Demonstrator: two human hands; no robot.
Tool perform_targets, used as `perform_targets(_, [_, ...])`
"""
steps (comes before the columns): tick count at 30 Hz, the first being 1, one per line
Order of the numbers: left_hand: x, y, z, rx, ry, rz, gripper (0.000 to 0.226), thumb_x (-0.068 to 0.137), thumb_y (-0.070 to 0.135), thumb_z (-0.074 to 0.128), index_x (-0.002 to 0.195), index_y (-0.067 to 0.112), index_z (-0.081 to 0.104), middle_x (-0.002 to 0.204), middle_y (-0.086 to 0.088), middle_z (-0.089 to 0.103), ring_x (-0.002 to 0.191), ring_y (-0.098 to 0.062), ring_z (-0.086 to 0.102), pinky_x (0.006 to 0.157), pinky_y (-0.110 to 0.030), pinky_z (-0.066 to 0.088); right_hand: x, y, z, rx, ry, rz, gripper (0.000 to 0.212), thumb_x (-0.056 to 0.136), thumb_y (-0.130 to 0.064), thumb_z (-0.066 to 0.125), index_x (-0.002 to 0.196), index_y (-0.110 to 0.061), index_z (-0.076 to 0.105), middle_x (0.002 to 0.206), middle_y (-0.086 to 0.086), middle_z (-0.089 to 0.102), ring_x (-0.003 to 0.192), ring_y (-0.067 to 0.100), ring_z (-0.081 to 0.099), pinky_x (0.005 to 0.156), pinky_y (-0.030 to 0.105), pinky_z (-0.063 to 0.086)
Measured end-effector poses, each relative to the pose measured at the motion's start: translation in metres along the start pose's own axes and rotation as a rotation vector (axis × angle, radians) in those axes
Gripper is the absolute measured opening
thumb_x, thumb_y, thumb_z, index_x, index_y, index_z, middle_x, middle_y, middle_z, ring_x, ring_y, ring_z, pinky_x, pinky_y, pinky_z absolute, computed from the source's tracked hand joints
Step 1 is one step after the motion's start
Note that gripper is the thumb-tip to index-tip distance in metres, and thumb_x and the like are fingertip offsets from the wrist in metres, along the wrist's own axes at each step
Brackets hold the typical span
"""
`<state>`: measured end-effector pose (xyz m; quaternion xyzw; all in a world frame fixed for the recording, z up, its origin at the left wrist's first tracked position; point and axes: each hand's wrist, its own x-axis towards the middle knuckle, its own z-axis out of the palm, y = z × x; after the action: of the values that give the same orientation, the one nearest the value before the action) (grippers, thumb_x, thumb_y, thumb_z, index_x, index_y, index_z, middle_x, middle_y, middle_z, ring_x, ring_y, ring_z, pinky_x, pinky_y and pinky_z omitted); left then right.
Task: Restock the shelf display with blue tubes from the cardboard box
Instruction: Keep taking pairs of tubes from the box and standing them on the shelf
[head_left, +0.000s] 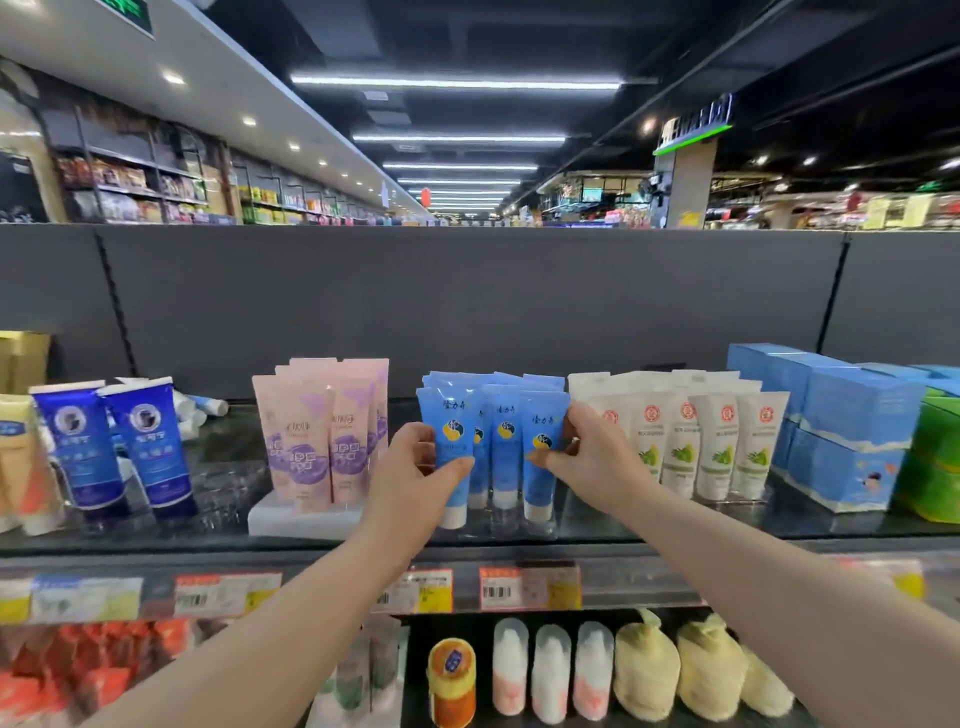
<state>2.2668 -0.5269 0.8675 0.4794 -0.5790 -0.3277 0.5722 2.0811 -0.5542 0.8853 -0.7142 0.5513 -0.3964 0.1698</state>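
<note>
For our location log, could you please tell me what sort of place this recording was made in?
Most likely a supermarket: light blue tubes and pink tubes stand in rows on a shelf edged with barcoded price tags, and stocked aisles stretch away behind under strip lights.

1. Shelf (223, 483): dark, glossy top.
2. Left end: navy tubes (111, 447), upright.
3. Middle: pink tubes (327, 431), blue tubes (501, 441), white tubes (691, 441), side by side.
4. Right end: blue boxes (852, 426), green box (935, 452).
</note>
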Motion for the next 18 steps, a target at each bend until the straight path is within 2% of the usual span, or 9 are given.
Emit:
perform_targets(3, [0.003, -0.002, 0.000, -0.008, -0.010, 0.002, 0.024, 0.085, 0.010, 0.064, 0.104, 0.019, 0.051, 0.095, 0.007, 0.062, 0.083, -0.003, 0.061, 0.062, -0.014, 0.046, -0.001, 0.002, 0.001, -0.049, -0.022, 0.011, 0.025, 0.082, -0.023, 0.070, 0.080, -0.026, 0.046, 0.078, -0.013, 0.052, 0.070, 0.003, 0.049, 0.058, 0.017, 0.039])
perform_targets(5, [0.005, -0.003, 0.000, -0.003, -0.013, 0.007, 0.025, 0.085, 0.010, 0.064, 0.105, 0.019, 0.051, 0.097, 0.007, 0.062, 0.084, -0.004, 0.060, 0.062, -0.014, 0.046, 0.000, 0.004, 0.001, -0.023, -0.036, 0.031, 0.021, 0.082, -0.022, 0.071, 0.088, -0.023, 0.050, 0.082, -0.013, 0.054, 0.077, 0.007, 0.053, 0.060, 0.017, 0.040])
perform_targets(7, [0.006, -0.004, 0.001, -0.003, -0.019, 0.004, 0.026, 0.085, 0.011, 0.064, 0.106, 0.019, 0.050, 0.096, 0.008, 0.061, 0.084, -0.003, 0.060, 0.061, -0.013, 0.045, 0.002, 0.005, 0.001, 0.012, -0.036, 0.058, 0.027, 0.081, -0.022, 0.071, 0.099, -0.021, 0.052, 0.085, -0.012, 0.056, 0.084, 0.010, 0.055, 0.062, 0.018, 0.040])
perform_targets(9, [0.007, -0.006, 0.003, 0.005, -0.014, 0.001, 0.027, 0.085, 0.011, 0.065, 0.106, 0.019, 0.050, 0.096, 0.007, 0.062, 0.083, -0.005, 0.061, 0.060, -0.013, 0.045, 0.003, 0.005, 0.000, -0.005, -0.031, 0.067, 0.030, 0.080, -0.023, 0.072, 0.102, -0.021, 0.052, 0.087, -0.012, 0.057, 0.087, 0.011, 0.056, 0.066, 0.023, 0.042])
perform_targets(14, [0.010, -0.009, 0.009, 0.010, -0.027, 0.015, 0.031, 0.083, 0.010, 0.066, 0.109, 0.015, 0.051, 0.100, 0.001, 0.062, 0.082, -0.007, 0.062, 0.059, -0.015, 0.049, 0.003, 0.004, -0.005, -0.033, -0.020, 0.060, 0.032, 0.080, -0.024, 0.072, 0.100, -0.025, 0.047, 0.083, -0.017, 0.052, 0.076, 0.001, 0.051, 0.061, 0.019, 0.039])
perform_targets(18, [0.010, -0.005, 0.013, 0.021, -0.041, 0.029, 0.029, 0.084, 0.012, 0.066, 0.107, 0.018, 0.051, 0.101, 0.002, 0.061, 0.087, -0.009, 0.061, 0.067, -0.018, 0.051, 0.008, -0.001, -0.020, -0.073, 0.063, 0.083, 0.039, 0.076, -0.035, 0.074, 0.104, -0.025, 0.048, 0.087, -0.013, 0.054, 0.077, 0.012, 0.054, 0.074, 0.033, 0.048])
